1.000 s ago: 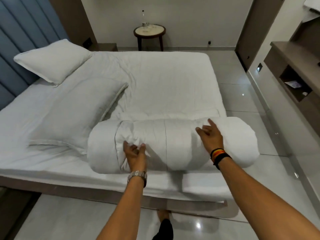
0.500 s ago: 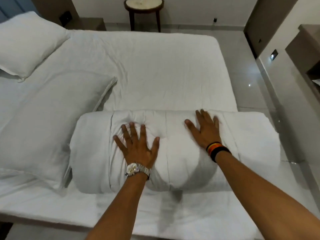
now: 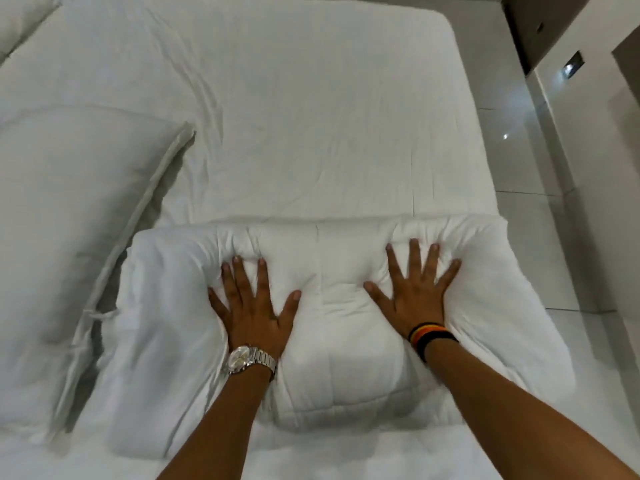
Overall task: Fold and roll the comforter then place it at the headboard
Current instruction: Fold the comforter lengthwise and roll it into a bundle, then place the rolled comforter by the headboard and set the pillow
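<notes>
The white comforter [image 3: 343,327] lies as a thick roll across the near part of the bed, and its unrolled flat part [image 3: 311,116] stretches away beyond it. My left hand [image 3: 252,306], with a silver watch on the wrist, presses flat on the roll's left half, fingers spread. Over on the right half my right hand [image 3: 415,292], wearing striped wristbands, presses down the same way. Both palms dent the padding. Neither hand grips the fabric. The headboard is out of view.
A large white pillow [image 3: 69,237] lies at the left, touching the roll's left end; the corner of another pillow [image 3: 20,19] shows at the top left. To the right is a glossy tiled floor [image 3: 519,168], then a wall with a dark socket [image 3: 575,62].
The roll has moved farther onto the bed, taking up more comforter. My hands went from holding its near side to pressing flat on top, and my view has come closer.
</notes>
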The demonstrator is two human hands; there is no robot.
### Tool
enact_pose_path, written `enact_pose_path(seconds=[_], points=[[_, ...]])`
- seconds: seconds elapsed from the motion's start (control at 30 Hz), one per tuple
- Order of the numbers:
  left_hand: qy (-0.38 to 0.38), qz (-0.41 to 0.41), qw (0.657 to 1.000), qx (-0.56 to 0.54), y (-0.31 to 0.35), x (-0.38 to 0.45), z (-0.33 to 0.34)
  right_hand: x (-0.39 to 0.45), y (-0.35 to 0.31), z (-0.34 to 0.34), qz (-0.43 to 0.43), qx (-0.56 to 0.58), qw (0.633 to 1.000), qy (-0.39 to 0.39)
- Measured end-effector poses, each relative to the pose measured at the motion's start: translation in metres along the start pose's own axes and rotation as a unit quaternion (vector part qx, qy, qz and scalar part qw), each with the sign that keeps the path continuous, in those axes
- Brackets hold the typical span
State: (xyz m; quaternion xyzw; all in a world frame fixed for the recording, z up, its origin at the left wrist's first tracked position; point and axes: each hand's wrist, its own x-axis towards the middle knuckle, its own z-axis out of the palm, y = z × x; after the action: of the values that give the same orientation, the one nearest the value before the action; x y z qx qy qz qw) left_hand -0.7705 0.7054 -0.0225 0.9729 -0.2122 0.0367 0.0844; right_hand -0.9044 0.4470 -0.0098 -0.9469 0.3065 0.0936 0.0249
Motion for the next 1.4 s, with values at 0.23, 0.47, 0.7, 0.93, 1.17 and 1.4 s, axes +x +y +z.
enact_pose_path(seconds=[0.23,0.47,0.7,0.93,1.17,1.4], points=[[0.042,-0.036,0.996,0.076,-0.057,0.013,-0.040,0.002,0.090,-0.033,-0.068,-0.021,0.995,0.064],[-0.076,-0.096,0.990,0.067,-0.012,0.023,-0.039,0.027,0.058,-0.035,-0.057,0.032,0.997,-0.039],[-0.038,-0.190,0.981,-0.003,0.061,-0.007,-0.037,0.043,-0.031,-0.045,-0.236,0.100,0.965,-0.051],[-0.039,-0.181,0.982,-0.021,0.051,-0.022,-0.043,0.092,-0.027,-0.051,-0.231,0.091,0.960,-0.131],[0.017,-0.492,0.847,-0.200,0.086,-0.153,-0.055,0.167,-0.054,-0.070,-0.125,0.174,0.900,-0.380],[0.079,-0.679,0.492,-0.540,0.138,-0.167,-0.036,0.158,-0.055,-0.060,-0.054,0.219,0.881,-0.416]])
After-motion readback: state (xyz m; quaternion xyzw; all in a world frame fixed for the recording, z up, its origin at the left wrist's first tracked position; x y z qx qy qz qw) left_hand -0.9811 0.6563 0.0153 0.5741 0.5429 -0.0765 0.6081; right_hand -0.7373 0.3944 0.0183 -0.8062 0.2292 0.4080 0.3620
